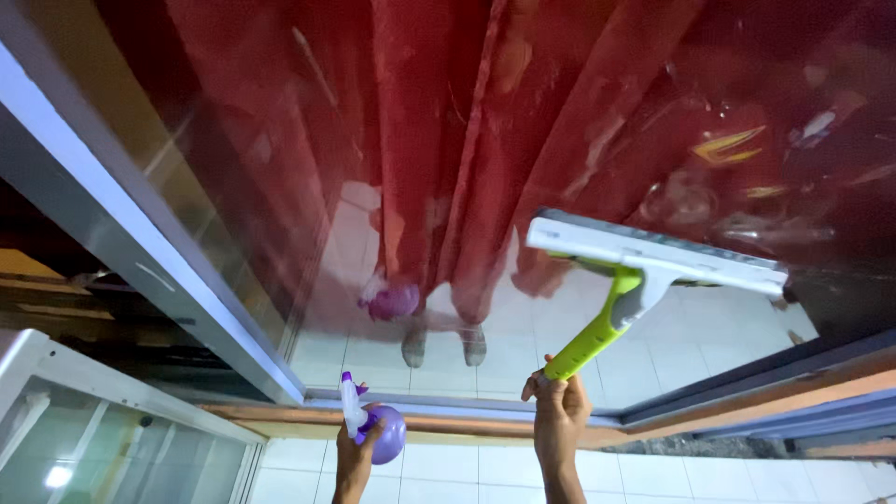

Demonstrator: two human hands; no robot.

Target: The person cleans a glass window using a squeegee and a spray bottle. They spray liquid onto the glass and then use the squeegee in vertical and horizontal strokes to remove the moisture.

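**Squeegee on the window glass, spray bottle held low**

The right hand [560, 411] was wrapped tight round the lime-green handle of a squeegee [635, 275], arm reaching up from the bottom edge. The squeegee's white blade head lay against the window pane [448, 280], tilted down to the right, right of centre on the glass. The left hand [355, 457] was closed round a small purple spray bottle [383, 431] with a white nozzle, held below the window's lower frame [420, 411], just left of the right hand and apart from it. The nozzle pointed up toward the glass; whether a finger sat on the trigger was hard to tell at that angle. A red curtain [485, 121] hung in folds behind the pane. The glass mirrored white floor tiles, the purple bottle and a pair of feet. A grey metal frame bar [140, 252] ran diagonally at left, with a second glazed panel [103, 439] in the lower left corner.
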